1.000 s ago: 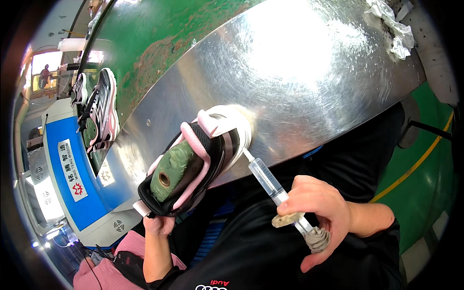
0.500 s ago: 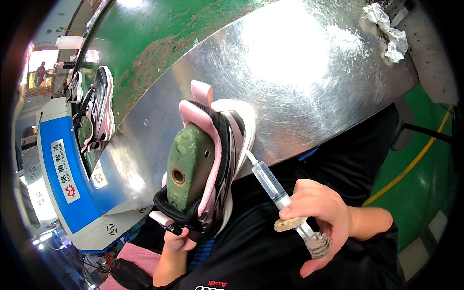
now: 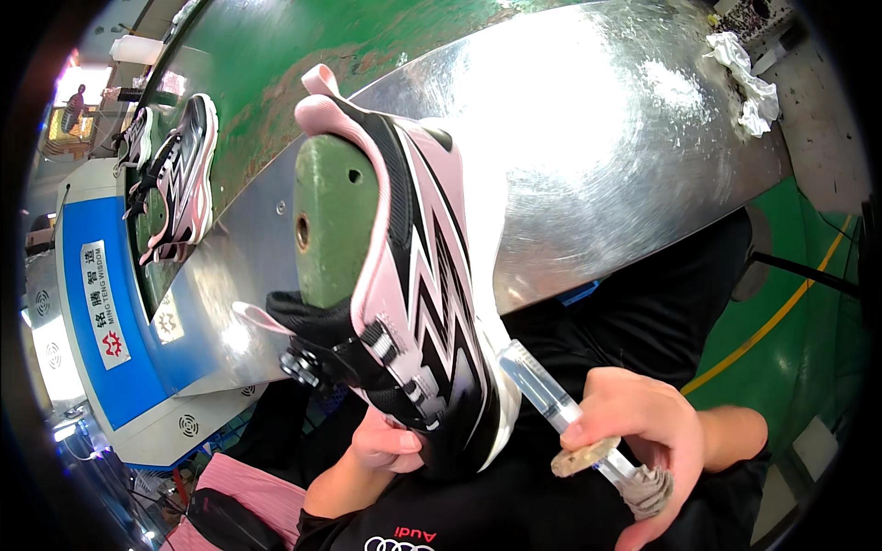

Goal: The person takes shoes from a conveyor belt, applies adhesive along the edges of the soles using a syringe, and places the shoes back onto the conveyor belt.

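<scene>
A pink, black and white sneaker (image 3: 427,266) stands tilted with its toe toward me and its side turned up. A green shoe last (image 3: 333,216) fills its opening. My left hand (image 3: 388,443) grips the sneaker near the toe, its fingers partly hidden beneath it. In my right hand (image 3: 643,427) is a clear syringe (image 3: 542,386) with a tan disc at its flange and grey wrapping on the plunger end. The syringe barrel points at the white sole edge; its tip is hidden there, so contact cannot be told.
A metal-topped bench (image 3: 570,220) lies ahead. More sneakers (image 3: 188,174) stand on a green conveyor belt (image 3: 266,55) at the left, beside a blue and white machine housing (image 3: 96,303). Crumpled white tissue (image 3: 749,87) lies at the far right of the bench.
The sneaker has risen and rolled, so more of its patterned side shows. My right hand and the syringe have shifted slightly right and down, with the syringe tip now hidden by the sole.
</scene>
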`<state>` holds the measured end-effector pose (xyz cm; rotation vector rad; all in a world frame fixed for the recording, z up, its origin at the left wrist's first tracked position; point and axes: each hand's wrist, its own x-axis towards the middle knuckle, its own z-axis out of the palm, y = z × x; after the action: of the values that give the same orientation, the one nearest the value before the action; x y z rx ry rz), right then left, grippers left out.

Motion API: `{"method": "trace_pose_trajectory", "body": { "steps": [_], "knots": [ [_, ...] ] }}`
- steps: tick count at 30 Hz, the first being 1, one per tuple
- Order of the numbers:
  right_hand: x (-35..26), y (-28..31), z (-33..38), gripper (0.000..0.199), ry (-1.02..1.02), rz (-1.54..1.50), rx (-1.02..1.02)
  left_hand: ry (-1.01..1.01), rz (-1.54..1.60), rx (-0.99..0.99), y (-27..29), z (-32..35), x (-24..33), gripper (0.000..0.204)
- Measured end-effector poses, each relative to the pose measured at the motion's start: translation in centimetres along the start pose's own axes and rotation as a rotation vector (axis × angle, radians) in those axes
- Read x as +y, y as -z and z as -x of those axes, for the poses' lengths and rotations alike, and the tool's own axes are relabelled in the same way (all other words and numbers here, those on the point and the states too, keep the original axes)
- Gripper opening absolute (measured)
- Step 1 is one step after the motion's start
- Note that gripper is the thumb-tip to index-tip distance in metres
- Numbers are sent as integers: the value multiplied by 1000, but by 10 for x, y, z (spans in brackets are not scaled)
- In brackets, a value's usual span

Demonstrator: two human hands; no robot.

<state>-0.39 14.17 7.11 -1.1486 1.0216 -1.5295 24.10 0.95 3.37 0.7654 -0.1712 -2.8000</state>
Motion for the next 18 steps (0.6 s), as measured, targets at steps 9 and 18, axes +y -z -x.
{"method": "trace_pose_trajectory", "body": {
  "steps": [9, 18],
  "knots": [
    [-53, 5, 17, 81, -119, 55, -77, 215, 120, -215, -27, -49, -12, 57],
    [-104, 6, 50, 64, -281, 104, 53, 285, 77, -323, -32, -77, -30, 49]
  ]
}}
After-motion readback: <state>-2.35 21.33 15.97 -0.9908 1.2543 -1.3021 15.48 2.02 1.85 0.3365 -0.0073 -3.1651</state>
